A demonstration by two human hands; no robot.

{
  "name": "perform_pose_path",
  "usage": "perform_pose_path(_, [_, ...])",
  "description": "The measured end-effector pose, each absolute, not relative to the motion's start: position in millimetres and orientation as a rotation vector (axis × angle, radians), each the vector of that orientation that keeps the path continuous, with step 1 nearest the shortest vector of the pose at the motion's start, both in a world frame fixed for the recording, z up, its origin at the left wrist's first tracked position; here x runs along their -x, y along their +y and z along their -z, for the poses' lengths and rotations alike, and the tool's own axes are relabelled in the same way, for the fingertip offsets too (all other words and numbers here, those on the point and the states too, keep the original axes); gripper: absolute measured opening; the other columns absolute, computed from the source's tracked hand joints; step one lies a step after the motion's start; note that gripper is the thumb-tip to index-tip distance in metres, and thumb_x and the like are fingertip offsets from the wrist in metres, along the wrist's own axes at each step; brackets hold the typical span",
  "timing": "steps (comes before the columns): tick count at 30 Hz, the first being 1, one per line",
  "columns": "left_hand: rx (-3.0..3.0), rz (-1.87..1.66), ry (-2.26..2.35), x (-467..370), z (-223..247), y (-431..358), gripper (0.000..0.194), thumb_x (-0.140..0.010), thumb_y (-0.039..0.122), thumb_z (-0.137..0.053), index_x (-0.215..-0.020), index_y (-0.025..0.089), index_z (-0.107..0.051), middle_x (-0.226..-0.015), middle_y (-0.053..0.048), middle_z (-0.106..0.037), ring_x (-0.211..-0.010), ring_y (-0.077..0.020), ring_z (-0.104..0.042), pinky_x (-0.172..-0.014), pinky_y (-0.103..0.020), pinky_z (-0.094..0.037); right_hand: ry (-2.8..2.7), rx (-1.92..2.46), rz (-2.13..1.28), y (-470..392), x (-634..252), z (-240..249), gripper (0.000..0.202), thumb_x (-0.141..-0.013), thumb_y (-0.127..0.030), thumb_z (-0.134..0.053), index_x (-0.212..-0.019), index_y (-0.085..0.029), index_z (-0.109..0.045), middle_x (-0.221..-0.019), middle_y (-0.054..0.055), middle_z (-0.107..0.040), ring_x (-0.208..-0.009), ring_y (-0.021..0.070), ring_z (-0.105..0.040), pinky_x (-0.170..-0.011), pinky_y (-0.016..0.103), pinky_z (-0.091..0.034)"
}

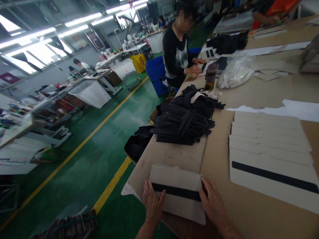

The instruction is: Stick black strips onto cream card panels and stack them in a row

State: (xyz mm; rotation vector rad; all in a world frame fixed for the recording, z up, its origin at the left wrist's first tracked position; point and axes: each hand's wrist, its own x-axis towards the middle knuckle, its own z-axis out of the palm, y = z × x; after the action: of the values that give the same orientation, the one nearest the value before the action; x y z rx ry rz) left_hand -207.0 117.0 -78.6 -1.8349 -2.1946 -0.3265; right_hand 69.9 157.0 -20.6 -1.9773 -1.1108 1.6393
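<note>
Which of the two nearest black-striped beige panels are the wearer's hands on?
The left panel, with the left hand and right hand at its ends; the right panel lies apart from both.

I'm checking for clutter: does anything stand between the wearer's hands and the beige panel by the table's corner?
Nothing visible does: the left hand touches the left side of the beige panel, the right hand its right side.

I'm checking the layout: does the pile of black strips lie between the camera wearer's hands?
No, the pile of black strips lies beyond the beige panel that the left hand and right hand touch.
</note>
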Motion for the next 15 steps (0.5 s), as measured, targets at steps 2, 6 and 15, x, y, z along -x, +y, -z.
perform_pose_path(2, [1.839,0.316,-2.213,207,79,117,0.079,-0.093,0.057,-0.037,-0.147,0.003,-0.018,-0.151,-0.020,-0.020,-0.139,-0.0307,-0.021,-0.106,-0.047,-0.031,-1.110,1.983,-1.606,155,-69,17,0.055,-0.075,-0.052,-0.031,-0.130,-0.044,-0.030,-0.140,-0.019,-0.024,-0.137,-0.0079,-0.020,-0.142,0.025,-0.013])
perform_pose_path(6, [1.838,0.316,-2.245,209,81,118,0.080,-0.092,0.059,-0.037,-0.147,0.003,-0.020,-0.152,-0.019,-0.017,-0.140,-0.0298,-0.019,-0.107,-0.047,-0.030,-1.069,1.986,-1.593,149,-65,9,0.049,-0.074,-0.053,-0.035,-0.122,-0.042,-0.038,-0.138,-0.019,-0.028,-0.136,-0.0082,-0.023,-0.139,0.022,-0.016])
perform_pose_path(15, [1.903,0.510,-2.374,235,81,127,0.081,-0.092,0.063,-0.024,-0.142,-0.001,-0.033,-0.149,-0.020,-0.026,-0.138,-0.0307,-0.027,-0.109,-0.048,-0.032,-0.881,1.743,-1.825,151,-44,-7,0.056,-0.072,-0.057,-0.039,-0.118,-0.026,-0.050,-0.119,-0.009,-0.052,-0.086,-0.0241,-0.043,-0.071,-0.019,-0.027])
